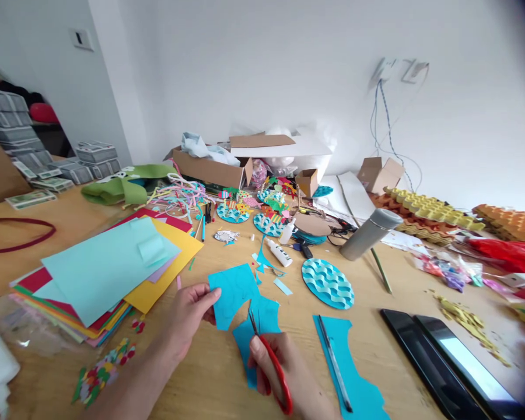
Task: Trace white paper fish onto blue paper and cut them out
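My left hand (196,306) pinches the left edge of a blue sheet of paper (234,289) between thumb and fingers. Red-handled scissors (273,367) sit in my right hand (280,361), their blades parted a little at the lower right part of the paper. Another portion of blue paper (244,338) hangs under the blades; whether it is still joined to the sheet I cannot tell. Faint drawn lines show on the sheet. Right of my right hand, a pen (335,361) lies on a cut blue piece (354,373).
Stacked coloured paper (109,262) lies at left, beside scattered paper dots (102,370). Ahead are a glue bottle (279,252) and a wavy-patterned blue disc (328,284). Two black phones (424,356), a grey tube (370,233) and egg cartons (433,210) stand or lie at right.
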`<state>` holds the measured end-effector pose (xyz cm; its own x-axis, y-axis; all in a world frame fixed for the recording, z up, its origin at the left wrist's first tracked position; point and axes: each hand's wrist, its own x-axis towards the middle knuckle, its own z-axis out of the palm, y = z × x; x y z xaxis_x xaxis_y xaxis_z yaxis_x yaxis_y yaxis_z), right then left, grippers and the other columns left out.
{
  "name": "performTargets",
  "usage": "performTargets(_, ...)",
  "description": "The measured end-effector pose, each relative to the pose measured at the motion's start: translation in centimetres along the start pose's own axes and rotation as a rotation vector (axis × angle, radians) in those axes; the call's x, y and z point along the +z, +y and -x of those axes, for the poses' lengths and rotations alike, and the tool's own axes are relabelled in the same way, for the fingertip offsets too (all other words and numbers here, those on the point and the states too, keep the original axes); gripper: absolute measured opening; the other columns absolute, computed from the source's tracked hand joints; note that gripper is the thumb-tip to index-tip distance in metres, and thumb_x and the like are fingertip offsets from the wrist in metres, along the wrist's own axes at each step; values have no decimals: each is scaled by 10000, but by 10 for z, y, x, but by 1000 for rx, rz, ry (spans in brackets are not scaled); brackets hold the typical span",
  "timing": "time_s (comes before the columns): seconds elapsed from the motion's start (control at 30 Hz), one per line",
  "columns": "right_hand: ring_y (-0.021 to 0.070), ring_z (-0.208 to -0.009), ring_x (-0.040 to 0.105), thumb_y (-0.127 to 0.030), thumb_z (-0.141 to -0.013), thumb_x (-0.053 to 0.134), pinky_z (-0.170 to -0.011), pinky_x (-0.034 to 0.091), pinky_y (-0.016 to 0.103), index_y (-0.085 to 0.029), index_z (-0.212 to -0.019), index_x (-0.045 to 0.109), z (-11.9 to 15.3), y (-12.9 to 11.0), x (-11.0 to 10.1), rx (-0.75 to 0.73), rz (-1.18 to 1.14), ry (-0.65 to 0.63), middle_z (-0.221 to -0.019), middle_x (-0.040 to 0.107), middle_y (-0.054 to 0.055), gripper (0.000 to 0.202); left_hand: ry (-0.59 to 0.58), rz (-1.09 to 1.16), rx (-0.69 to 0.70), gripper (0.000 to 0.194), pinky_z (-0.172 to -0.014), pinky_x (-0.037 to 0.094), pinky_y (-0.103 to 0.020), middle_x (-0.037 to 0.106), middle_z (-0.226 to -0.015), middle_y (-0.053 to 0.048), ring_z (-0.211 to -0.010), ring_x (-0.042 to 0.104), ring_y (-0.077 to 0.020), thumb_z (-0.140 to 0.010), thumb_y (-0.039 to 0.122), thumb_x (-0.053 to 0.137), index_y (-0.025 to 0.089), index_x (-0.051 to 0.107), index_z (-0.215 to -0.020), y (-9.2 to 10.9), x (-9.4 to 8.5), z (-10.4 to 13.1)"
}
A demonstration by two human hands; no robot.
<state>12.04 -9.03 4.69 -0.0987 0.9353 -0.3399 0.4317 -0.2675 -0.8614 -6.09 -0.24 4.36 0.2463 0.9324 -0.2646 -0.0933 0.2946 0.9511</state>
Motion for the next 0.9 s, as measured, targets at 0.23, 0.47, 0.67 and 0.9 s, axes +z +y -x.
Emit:
performTargets(0.23,86,-425,448,-803,-822,346,-423,302,203,-157,-625,540,1,0,2,-31,4,-27,-498,550,20,702,-67,-138,87,447,-569,425,-263,564,-517,26,-523,520,-155,-722,612,649,212,529,-561,0,14,10)
performTargets(0.47,81,-415,429,-790,-828,364,-426,314,202,-169,-596,515,2,-3,1,-37,-41,-30,-483,529,8,680,-148,-78,65,463,-565,444,-257,589,-603,5,-568,540,-160,-742,634,641,183,569,-666,-12,14,7)
performTargets(0.67,81,-426,434,-789,-828,367,-431,315,204,-169,-606,510,1,-4,0,-50,-38,-16,-501,542,13,674,-147,-64,75,468,-554,447,-259,575,-592,10,-554,522,-152,-745,633,640,179,567,-657,-8,16,9)
performTargets(0.9,72,-396,389,-815,-806,356,-404,296,201,-178,-580,480,0,-5,2,-32,-53,2,-457,488,-5,687,-168,-57,54,460,-567,450,-258,567,-572,12,-557,531,-155,-739,620,651,187,545,-629,-7,16,10)
